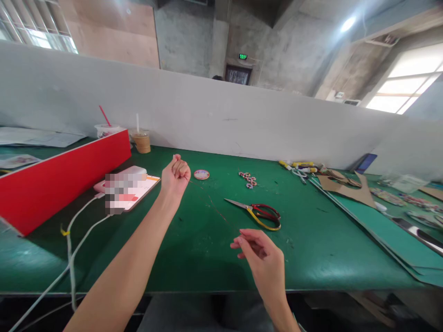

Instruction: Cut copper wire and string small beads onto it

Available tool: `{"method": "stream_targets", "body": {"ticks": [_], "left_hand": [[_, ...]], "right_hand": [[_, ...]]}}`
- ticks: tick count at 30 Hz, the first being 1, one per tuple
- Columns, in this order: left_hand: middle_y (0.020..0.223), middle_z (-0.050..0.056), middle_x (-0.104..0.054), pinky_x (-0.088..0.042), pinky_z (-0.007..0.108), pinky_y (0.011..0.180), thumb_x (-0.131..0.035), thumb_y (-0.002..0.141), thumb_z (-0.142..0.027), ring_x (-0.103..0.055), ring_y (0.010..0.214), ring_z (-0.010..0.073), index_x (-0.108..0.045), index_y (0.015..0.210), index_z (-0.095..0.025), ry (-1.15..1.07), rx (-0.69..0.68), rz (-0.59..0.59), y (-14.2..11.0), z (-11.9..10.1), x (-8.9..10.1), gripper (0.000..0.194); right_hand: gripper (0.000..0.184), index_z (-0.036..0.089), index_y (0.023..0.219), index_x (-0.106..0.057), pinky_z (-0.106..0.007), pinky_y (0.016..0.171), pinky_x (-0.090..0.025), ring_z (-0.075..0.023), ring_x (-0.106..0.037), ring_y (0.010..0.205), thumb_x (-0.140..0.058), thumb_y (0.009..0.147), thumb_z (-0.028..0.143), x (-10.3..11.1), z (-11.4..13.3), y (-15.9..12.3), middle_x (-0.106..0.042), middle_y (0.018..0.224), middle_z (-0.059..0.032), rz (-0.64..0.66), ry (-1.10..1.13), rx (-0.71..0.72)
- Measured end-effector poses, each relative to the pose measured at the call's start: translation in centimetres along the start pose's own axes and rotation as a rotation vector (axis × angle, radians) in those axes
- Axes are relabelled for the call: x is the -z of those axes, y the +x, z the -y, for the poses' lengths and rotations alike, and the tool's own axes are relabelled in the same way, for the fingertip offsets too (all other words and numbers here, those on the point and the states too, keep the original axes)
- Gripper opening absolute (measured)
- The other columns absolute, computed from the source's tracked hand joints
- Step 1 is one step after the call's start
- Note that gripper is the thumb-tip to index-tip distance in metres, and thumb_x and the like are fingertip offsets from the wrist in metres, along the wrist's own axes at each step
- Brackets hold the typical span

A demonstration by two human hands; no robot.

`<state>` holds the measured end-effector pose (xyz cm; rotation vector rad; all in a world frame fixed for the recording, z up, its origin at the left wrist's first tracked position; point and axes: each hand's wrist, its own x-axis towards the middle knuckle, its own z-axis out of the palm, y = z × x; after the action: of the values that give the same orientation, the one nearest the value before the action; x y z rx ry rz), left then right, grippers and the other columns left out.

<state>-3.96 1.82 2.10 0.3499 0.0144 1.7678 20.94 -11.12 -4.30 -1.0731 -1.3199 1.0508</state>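
Note:
A thin reddish thread (217, 208) runs slantwise between my two hands, faint against the green mat. My left hand (176, 175) is raised above the table with its fingers curled closed, and the thread leads towards it. Closer to the front edge, my right hand (259, 251) pinches the thread's other end between thumb and fingers. Scissors with red and yellow handles (265, 216) lie just beyond my right hand, blades pointing left. A small round patterned disc (201, 174) rests right of my left hand. Several small beaded rings (248, 180) lie further right.
A phone (141, 193) and a pink power bank (121, 177) with white cables (71, 249) lie left, beside a red divider (69, 180). An iced drink cup (141, 142) stands behind. Cut cardboard (346, 186), glue tubes (301, 165) and green boards (377, 226) occupy the right.

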Motion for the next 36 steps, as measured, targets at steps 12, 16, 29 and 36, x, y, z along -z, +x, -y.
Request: {"method": "stream_targets", "body": {"ticks": [12,16,29,36], "left_hand": [[0.039,-0.011,-0.016,-0.021,0.018,0.033,-0.023,0.099,-0.013,-0.026,0.029,0.0042,-0.045,0.071,-0.016,0.008,0.01,-0.014,-0.3,0.5,-0.1,0.036],[0.038,-0.011,-0.016,-0.021,0.016,0.033,-0.023,0.099,-0.013,-0.025,0.029,0.0038,-0.044,0.07,-0.016,0.023,-0.016,-0.059,0.0,0.4,0.2,0.037],[0.052,-0.004,-0.047,-0.04,0.019,0.05,-0.046,0.093,-0.02,-0.047,0.048,0.0064,-0.06,0.073,-0.014,0.432,-0.335,0.115,-0.6,2.1,-0.6,0.025],[0.054,-0.003,-0.051,-0.043,0.02,0.053,-0.052,0.089,-0.02,-0.05,0.05,0.0066,-0.063,0.072,-0.015,0.47,-0.375,0.096,-0.6,2.5,-0.1,0.02]], "right_hand": [[0.011,0.018,0.08,-0.055,-0.016,0.037,-0.038,-0.0111,-0.059,0.051,-0.061,0.083,0.027,-1.3,-0.5,-1.1,-0.052,0.058,0.0039,0.205,0.57,-0.117],[0.016,0.019,0.075,-0.052,-0.017,0.038,-0.035,-0.0089,-0.052,0.046,-0.057,0.086,0.03,-1.6,-1.1,-1.6,-0.049,0.053,0.0048,0.067,0.454,-0.073],[0.031,0.019,0.074,-0.054,-0.022,0.045,-0.036,-0.0114,-0.045,0.044,-0.047,0.085,0.047,-0.1,-4.5,-1.8,-0.05,0.052,0.0026,-0.182,-0.451,0.079],[0.036,0.018,0.073,-0.056,-0.022,0.042,-0.034,-0.0123,-0.045,0.043,-0.046,0.084,0.051,0.7,-4.1,-1.2,-0.05,0.05,0.0013,-0.229,-0.412,0.052]]}}
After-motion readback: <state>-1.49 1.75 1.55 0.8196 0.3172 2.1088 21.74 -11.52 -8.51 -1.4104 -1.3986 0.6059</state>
